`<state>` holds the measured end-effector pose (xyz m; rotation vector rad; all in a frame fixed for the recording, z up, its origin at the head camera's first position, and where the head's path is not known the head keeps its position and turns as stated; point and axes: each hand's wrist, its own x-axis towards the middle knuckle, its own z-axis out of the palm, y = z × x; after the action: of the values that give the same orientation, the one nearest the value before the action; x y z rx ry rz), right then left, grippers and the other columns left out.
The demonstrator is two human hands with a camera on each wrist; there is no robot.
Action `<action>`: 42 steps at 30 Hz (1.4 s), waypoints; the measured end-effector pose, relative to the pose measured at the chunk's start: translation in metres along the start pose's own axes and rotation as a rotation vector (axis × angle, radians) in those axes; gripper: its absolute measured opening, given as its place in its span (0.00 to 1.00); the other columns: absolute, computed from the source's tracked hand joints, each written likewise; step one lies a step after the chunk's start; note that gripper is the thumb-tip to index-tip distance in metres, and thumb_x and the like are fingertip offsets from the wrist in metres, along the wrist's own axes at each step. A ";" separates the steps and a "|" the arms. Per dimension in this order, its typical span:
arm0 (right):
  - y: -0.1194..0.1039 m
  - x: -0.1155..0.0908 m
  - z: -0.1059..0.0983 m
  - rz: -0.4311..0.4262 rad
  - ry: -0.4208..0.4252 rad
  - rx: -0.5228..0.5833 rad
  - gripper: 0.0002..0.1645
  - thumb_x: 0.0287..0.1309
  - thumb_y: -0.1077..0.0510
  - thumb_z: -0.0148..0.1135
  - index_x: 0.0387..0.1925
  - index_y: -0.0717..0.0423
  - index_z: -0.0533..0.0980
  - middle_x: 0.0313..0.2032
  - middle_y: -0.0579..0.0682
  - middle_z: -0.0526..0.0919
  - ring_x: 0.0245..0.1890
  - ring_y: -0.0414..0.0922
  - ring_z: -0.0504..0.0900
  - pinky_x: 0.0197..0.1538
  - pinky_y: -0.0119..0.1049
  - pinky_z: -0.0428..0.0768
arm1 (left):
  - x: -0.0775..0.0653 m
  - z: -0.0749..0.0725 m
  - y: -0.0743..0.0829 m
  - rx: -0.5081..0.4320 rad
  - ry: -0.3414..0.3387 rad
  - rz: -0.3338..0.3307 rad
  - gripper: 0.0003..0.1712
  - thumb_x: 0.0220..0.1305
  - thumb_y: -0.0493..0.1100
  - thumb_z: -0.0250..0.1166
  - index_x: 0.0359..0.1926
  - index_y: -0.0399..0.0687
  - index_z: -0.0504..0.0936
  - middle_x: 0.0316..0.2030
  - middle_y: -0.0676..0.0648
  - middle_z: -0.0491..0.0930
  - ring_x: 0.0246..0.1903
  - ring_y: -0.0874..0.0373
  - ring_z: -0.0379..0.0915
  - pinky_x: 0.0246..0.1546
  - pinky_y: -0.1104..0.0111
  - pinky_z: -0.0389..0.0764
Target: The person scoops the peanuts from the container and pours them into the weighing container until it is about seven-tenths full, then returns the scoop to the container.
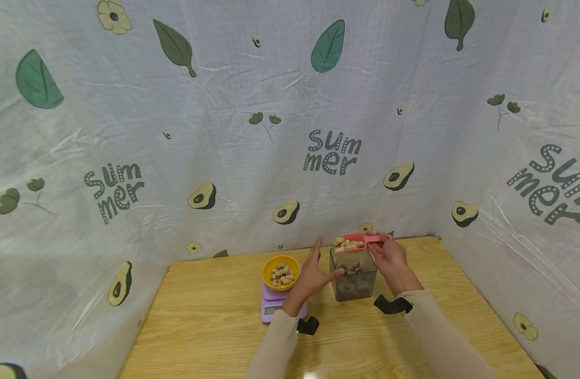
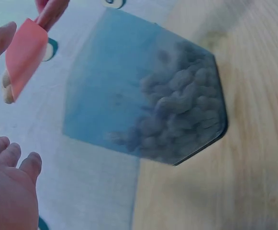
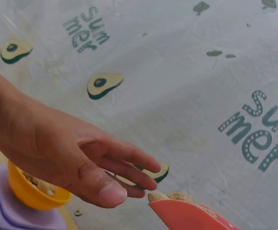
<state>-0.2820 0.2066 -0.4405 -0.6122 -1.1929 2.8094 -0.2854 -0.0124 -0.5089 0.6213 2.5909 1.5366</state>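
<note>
Here, one pink scoop (image 1: 364,240), one bin (image 1: 355,286)

The pink scoop (image 3: 186,218) is looking like smooth moulded plastic with a soft sheen, while the peanuts (image 1: 347,245) in it are showing rough, matt, dry shells. The see-through grey bin (image 2: 105,72) is passing for smooth, tinted plastic. The yellow bowl (image 3: 27,191) and the purple scale (image 1: 272,296) are both looking like smooth plastic. Near me, the tabletop (image 1: 204,305) is showing wood grain and catching a bright, glossy patch of light. The printed sheet (image 1: 242,173) is hanging thin and creased, its wrinkles shining like plastic. Pale sleeves (image 1: 276,342) are looking like matt cloth.
</note>
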 end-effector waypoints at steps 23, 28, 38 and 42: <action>0.044 -0.009 0.051 0.041 -0.060 -0.017 0.28 0.78 0.58 0.34 0.74 0.61 0.52 0.72 0.63 0.61 0.72 0.53 0.64 0.71 0.40 0.65 | -0.050 -0.087 -0.017 0.061 0.238 0.037 0.58 0.56 0.56 0.72 0.79 0.62 0.44 0.78 0.46 0.47 0.75 0.40 0.48 0.70 0.39 0.57; 0.059 -0.006 0.060 0.036 -0.063 -0.054 0.27 0.78 0.58 0.34 0.73 0.64 0.54 0.70 0.64 0.64 0.70 0.53 0.67 0.71 0.42 0.66 | -0.062 -0.096 -0.031 0.052 0.279 0.003 0.57 0.57 0.55 0.72 0.78 0.67 0.44 0.78 0.46 0.47 0.76 0.40 0.46 0.70 0.37 0.53; 0.092 0.006 0.071 0.012 -0.034 -0.078 0.25 0.77 0.60 0.35 0.68 0.69 0.58 0.67 0.68 0.67 0.68 0.57 0.70 0.69 0.44 0.69 | -0.072 -0.099 -0.055 0.055 0.262 -0.037 0.62 0.53 0.54 0.74 0.79 0.59 0.44 0.78 0.41 0.45 0.75 0.35 0.45 0.69 0.35 0.54; 0.105 0.009 0.076 0.005 -0.040 -0.101 0.25 0.77 0.61 0.34 0.68 0.71 0.59 0.66 0.71 0.68 0.68 0.60 0.69 0.70 0.47 0.68 | -0.071 -0.096 -0.067 0.061 0.224 -0.059 0.64 0.52 0.55 0.75 0.79 0.53 0.43 0.78 0.39 0.44 0.75 0.34 0.45 0.70 0.36 0.54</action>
<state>-0.3054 0.0825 -0.4691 -0.5675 -1.3490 2.7921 -0.2657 -0.1464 -0.5284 0.3923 2.7987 1.5993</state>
